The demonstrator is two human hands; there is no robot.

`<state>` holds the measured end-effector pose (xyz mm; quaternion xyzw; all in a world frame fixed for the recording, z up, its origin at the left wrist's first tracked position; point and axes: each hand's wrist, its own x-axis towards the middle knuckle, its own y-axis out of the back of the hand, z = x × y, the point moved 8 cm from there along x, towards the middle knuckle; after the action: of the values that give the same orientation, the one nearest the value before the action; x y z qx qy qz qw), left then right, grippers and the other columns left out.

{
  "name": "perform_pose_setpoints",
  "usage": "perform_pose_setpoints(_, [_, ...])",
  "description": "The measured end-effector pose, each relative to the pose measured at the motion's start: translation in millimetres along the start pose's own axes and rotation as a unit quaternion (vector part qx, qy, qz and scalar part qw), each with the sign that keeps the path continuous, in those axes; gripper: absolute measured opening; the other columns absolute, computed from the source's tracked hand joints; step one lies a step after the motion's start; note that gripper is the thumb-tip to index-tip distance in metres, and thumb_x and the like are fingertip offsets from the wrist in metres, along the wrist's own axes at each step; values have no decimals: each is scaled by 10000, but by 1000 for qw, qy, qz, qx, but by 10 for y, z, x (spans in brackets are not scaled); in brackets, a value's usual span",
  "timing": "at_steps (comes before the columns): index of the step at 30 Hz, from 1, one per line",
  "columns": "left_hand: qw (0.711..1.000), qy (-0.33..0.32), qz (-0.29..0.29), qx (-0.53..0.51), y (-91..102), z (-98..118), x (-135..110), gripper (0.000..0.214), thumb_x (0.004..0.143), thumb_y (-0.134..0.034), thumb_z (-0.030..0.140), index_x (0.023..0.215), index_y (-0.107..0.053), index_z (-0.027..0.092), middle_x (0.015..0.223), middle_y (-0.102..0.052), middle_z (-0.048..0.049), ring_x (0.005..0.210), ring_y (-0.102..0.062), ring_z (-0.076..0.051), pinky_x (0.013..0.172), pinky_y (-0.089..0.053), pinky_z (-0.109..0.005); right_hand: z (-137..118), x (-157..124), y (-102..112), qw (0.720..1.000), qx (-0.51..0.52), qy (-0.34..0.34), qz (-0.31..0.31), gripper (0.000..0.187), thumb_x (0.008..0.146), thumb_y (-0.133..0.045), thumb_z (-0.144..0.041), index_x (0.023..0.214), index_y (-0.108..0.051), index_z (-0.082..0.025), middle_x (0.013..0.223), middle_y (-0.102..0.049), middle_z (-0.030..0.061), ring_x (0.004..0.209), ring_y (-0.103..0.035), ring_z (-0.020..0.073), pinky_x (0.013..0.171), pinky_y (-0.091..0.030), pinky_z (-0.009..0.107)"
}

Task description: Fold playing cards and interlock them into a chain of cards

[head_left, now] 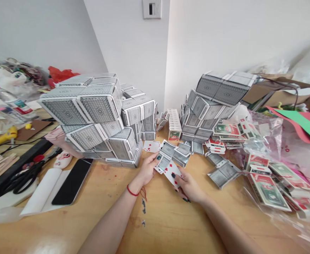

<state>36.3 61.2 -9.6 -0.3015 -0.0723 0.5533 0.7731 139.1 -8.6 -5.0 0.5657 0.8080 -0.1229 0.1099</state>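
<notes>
Right hand (189, 186): fingers clamped on the near end of a diamonds playing card (171, 173). Left hand (147, 171): fingers closed on a grey-backed playing card (164, 162), against the diamonds card's far left end. Handling estimate: light, thin coated paperboard, springy, slick, easily creased; best taken by the edges. Just beyond the diamonds card: joined card panels (183, 151) on the smooth wood-toned desk (157, 222). Farther beyond, to its left and right: blocky, lattice-printed left stack (99, 107) and right stack (218, 88).
</notes>
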Motion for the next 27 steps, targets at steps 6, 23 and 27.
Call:
perform_pose_setpoints(6, [999, -31, -11, 34, 40, 0, 16, 334, 688, -614, 174, 1023, -603, 170, 977, -641, -63, 793, -579, -156, 714, -411, -235, 43, -14, 27, 999, -8, -24, -30, 311, 781, -401, -509, 796, -365, -200, 502, -474, -86, 224, -337, 31, 220, -194, 142])
perform_pose_setpoints(23, [996, -31, -17, 80, 39, -5, 24, 357, 697, -617, 243, 1044, -592, 161, 810, -663, -51, 650, -567, -134, 655, -411, -227, 66, -7, 15, 998, -47, -18, -42, 327, 791, -372, -521, 739, -383, -198, 497, -470, -83, 227, -327, 36, 225, -195, 154])
perform_pose_setpoints(27, [997, -25, -25, 73, 21, -7, 21, 346, 701, -615, 235, 1038, -598, 158, 829, -663, -54, 655, -571, -132, 659, -406, -225, 85, -9, 53, 998, -48, -28, -37, 325, 779, -394, -511, 692, -389, -198, 455, -434, -91, 234, -292, 34, 234, -186, 155])
